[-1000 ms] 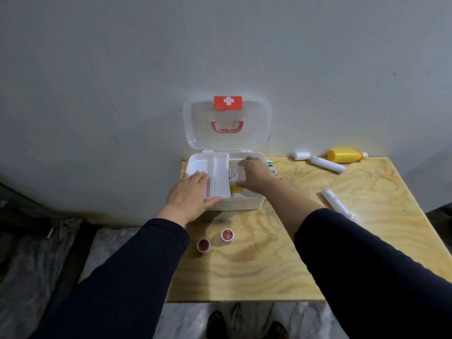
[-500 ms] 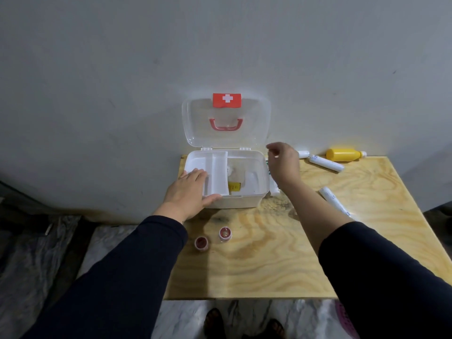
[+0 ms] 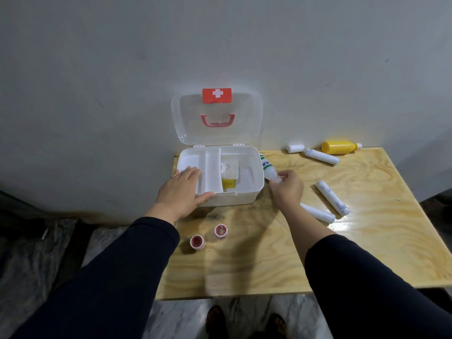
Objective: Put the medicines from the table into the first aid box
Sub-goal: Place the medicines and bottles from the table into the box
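The white first aid box (image 3: 244,198) stands open at the table's back left, its clear lid up against the wall. Inside lie a small clear container (image 3: 230,168) and a yellow packet (image 3: 228,183). My left hand (image 3: 182,192) lies over the box's front left corner, fingers in the tray and thumb along the front wall. My right hand (image 3: 287,189) is just right of the box, its fingertips pinched on the near end of a white tube with green stripes (image 3: 267,167) that lies against the box's right side.
Two white rolls (image 3: 332,198) (image 3: 318,212) lie right of my right hand. At the back right are another roll (image 3: 321,156), a short white piece (image 3: 295,148) and a yellow bottle (image 3: 338,147). Two small red-lidded jars (image 3: 221,231) (image 3: 197,242) stand in front of the box.
My right hand left the inside of the box, swung out past its right edge and came down onto the striped tube. My left hand stayed on the box.
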Motion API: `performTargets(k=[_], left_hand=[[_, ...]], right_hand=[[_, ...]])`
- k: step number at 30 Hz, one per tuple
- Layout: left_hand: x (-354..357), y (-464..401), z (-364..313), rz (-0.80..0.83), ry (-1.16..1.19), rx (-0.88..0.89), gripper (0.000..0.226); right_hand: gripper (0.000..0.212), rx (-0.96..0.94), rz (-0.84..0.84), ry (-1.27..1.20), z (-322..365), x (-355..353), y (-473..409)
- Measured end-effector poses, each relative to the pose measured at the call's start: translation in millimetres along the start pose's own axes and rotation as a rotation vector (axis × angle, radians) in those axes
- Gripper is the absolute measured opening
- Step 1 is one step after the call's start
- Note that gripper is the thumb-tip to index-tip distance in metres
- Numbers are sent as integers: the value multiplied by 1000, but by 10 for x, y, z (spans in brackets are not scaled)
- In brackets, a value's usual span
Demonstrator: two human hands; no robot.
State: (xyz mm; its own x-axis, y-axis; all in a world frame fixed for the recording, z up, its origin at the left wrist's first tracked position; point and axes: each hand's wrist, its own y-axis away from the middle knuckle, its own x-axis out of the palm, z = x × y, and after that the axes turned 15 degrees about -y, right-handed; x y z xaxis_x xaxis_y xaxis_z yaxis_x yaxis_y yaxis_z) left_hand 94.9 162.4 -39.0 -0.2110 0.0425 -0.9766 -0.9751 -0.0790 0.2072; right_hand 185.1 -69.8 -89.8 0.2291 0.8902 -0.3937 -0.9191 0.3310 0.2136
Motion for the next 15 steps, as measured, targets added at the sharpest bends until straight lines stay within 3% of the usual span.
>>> performTargets(k=[5, 15], left_hand=[[-40, 31, -20, 10, 3, -1, 79], [-114, 76, -45, 40, -16, 17, 77]], right_hand=[[29, -126, -93, -115, 195, -205, -8], [31, -430, -77, -231, 781, -531, -13]])
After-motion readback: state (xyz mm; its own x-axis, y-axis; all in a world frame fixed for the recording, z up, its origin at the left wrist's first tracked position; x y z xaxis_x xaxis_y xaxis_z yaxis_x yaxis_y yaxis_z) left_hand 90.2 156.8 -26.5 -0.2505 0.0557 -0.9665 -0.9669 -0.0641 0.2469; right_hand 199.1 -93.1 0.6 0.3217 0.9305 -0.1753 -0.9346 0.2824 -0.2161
